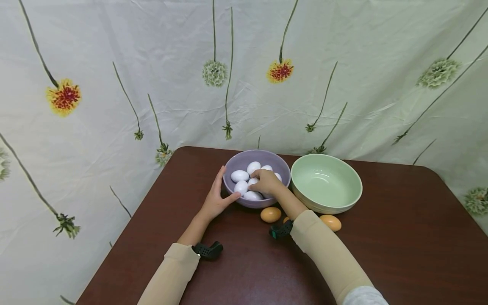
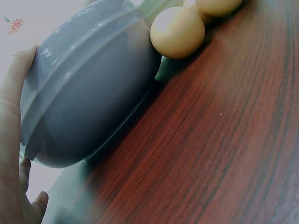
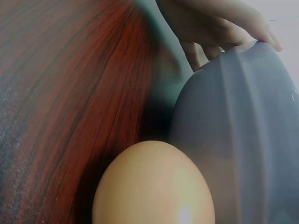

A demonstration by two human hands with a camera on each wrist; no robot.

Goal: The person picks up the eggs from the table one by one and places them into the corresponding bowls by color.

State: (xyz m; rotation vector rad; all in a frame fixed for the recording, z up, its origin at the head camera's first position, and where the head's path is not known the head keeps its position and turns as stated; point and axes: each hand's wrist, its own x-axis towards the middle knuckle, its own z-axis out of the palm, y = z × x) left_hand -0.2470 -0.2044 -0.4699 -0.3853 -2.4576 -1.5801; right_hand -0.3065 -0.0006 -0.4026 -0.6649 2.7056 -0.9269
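Note:
A purple bowl (image 1: 280,159) with several white eggs (image 1: 239,176) stands at the back of the table. My left hand (image 1: 214,205) rests against its left side, thumb at the rim and fingers extended along the outside. In the left wrist view, that hand (image 2: 10,135) touches the bowl's grey-looking outer wall (image 2: 93,88). My right hand (image 1: 268,183) reaches inside over the right rim, thumb and fingers around a white egg (image 1: 253,182). In the right wrist view the right hand does not show; a brown egg (image 3: 154,186) sits close to the bowl (image 3: 210,121).
A light green bowl (image 1: 324,180) with nothing visible in it stands right of the purple one. Brown eggs (image 1: 271,214) lie on the dark wooden table (image 1: 236,271) before the bowls, one partly hidden by my right wrist. A flowered cloth (image 1: 171,63) hangs behind.

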